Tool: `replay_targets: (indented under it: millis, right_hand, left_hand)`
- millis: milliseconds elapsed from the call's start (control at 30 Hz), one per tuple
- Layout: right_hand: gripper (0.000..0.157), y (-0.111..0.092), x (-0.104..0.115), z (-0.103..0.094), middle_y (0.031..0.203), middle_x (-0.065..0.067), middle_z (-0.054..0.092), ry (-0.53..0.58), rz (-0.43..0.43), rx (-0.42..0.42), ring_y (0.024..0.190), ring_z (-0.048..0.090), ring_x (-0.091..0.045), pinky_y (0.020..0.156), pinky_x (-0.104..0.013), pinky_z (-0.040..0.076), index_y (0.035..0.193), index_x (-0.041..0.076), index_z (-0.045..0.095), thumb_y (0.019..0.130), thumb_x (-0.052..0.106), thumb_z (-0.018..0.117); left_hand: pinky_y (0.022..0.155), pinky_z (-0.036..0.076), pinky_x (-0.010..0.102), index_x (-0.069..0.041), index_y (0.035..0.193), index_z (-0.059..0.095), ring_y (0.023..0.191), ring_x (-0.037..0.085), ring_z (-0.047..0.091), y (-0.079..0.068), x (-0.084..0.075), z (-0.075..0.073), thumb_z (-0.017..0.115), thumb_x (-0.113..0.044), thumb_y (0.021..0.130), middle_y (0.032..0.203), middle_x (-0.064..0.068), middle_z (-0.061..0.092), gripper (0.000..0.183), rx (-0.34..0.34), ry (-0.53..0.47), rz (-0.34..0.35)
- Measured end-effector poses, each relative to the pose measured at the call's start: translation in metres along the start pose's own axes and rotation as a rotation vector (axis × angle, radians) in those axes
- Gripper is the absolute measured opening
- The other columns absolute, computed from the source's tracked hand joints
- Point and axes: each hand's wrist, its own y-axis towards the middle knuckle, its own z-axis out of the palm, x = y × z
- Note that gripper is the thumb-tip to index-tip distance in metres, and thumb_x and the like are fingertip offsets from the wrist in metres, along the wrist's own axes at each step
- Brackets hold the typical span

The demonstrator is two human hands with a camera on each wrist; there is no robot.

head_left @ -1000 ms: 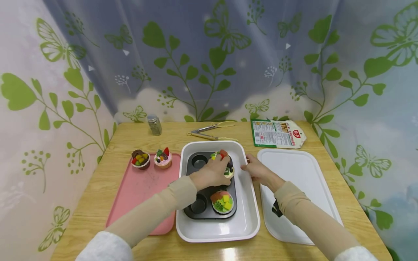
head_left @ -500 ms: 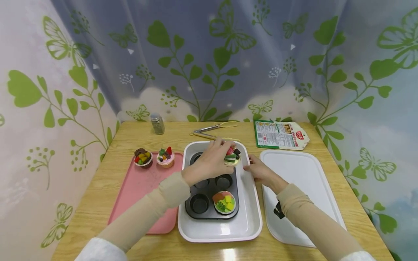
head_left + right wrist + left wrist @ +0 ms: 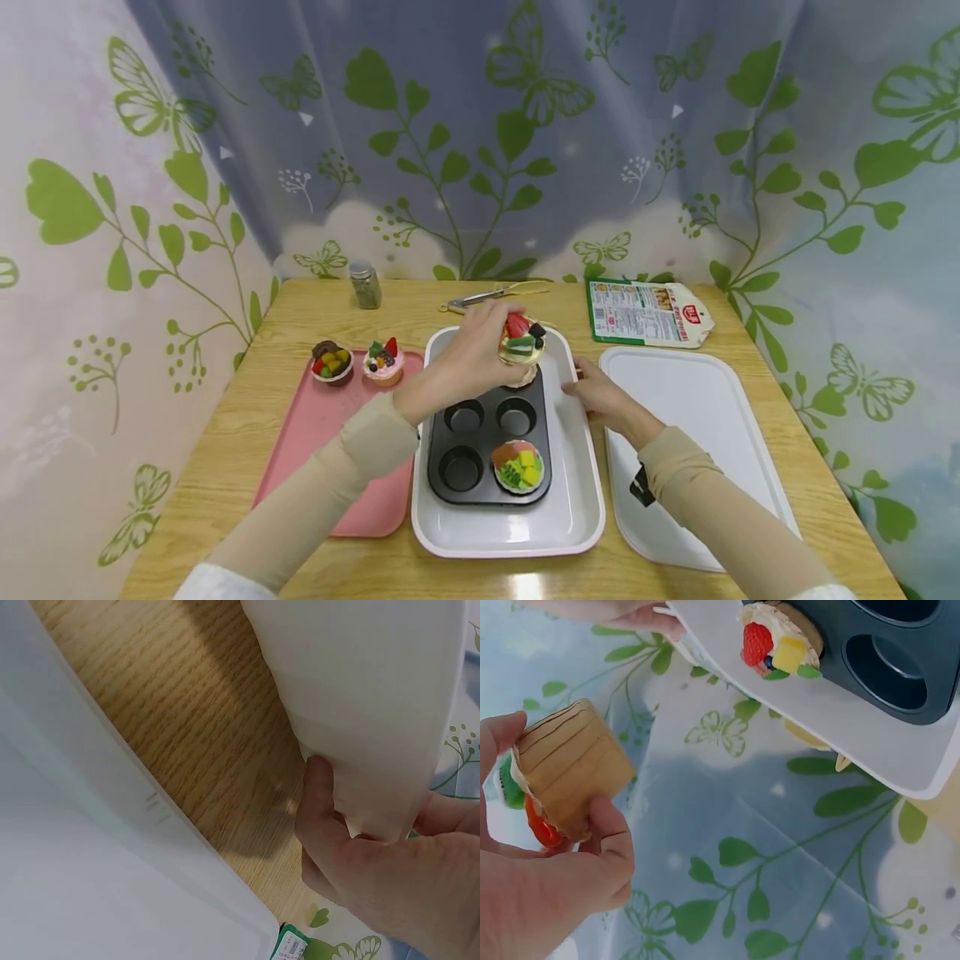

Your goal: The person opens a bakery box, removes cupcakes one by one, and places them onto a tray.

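Note:
My left hand [image 3: 468, 354] pinches a toy cupcake [image 3: 522, 342] topped with red and green fruit pieces, raised over the far end of the black muffin tin [image 3: 491, 454]. In the left wrist view its tan base [image 3: 577, 765] sits between thumb and fingers. Another cupcake [image 3: 780, 645], with a strawberry and a yellow cube, sits in the far right cup, partly hidden in the head view. A fruit-topped cupcake [image 3: 518, 467] fills the near right cup. The tin lies in a white tub [image 3: 517, 533]. My right hand [image 3: 606, 400] grips the tub's right rim, thumb inside, fingers outside.
Left of the tub, a pink tray [image 3: 322, 450] bears a chocolate cupcake [image 3: 332, 364] and a pink-frosted one [image 3: 383, 364]. A flat white tray [image 3: 690, 433] lies at the right. Behind are a spice jar [image 3: 365, 285], metal tongs [image 3: 480, 297] and a printed food packet [image 3: 648, 312].
My left hand has lifted its cupcake out of the muffin tin, up and toward the back, uncovering the middle right cup. The right hand stays on the tub's rim.

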Motion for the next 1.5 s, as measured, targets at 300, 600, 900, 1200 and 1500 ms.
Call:
replay_targets:
  millis: [300,600,900,1200,1500]
  right_hand:
    - [0.06,-0.001,-0.001,0.0,0.154,-0.033,0.038,-0.005,-0.019,0.005,0.135,0.053,-0.05,0.103,-0.064,0.054,0.163,0.001,0.021,0.108,0.005,0.044]
    - [0.061,0.002,-0.002,-0.001,0.154,-0.031,0.038,0.001,-0.013,0.013,0.136,0.053,-0.048,0.105,-0.062,0.053,0.163,0.001,0.021,0.108,0.006,0.045]
    - [0.061,0.001,-0.003,-0.001,0.157,-0.032,0.035,0.004,-0.013,0.031,0.139,0.05,-0.051,0.107,-0.065,0.051,0.164,0.001,0.019,0.108,0.007,0.044]
    - [0.063,0.001,-0.003,-0.002,0.159,-0.032,0.034,0.01,-0.017,0.026,0.14,0.05,-0.053,0.107,-0.065,0.051,0.165,0.002,0.019,0.108,0.007,0.045]
    - [0.063,0.002,-0.004,-0.001,0.154,-0.032,0.037,0.005,-0.016,0.014,0.138,0.051,-0.053,0.105,-0.064,0.053,0.164,0.001,0.02,0.108,0.007,0.045]
  left_hand:
    - [0.108,0.048,0.052,-0.007,0.151,0.045,0.137,0.037,0.044,-0.016,0.017,-0.029,0.083,-0.019,0.086,0.146,0.016,0.051,0.076,-0.082,-0.082,-0.005]
    - [0.103,0.053,0.048,-0.015,0.154,0.042,0.127,0.03,0.054,-0.043,0.043,-0.056,0.082,-0.023,0.089,0.148,0.013,0.048,0.077,-0.117,-0.181,-0.115]
    - [0.099,0.054,0.046,-0.008,0.153,0.044,0.119,0.032,0.059,-0.079,0.075,-0.071,0.084,-0.019,0.087,0.14,0.016,0.051,0.077,-0.203,-0.136,-0.174]
    - [0.099,0.054,0.05,0.0,0.15,0.042,0.122,0.035,0.06,-0.107,0.11,-0.088,0.081,-0.014,0.09,0.139,0.021,0.054,0.072,-0.23,-0.124,-0.237]
    - [0.096,0.054,0.048,0.005,0.146,0.04,0.12,0.038,0.06,-0.138,0.146,-0.09,0.08,-0.016,0.093,0.136,0.026,0.052,0.07,-0.234,-0.087,-0.327]
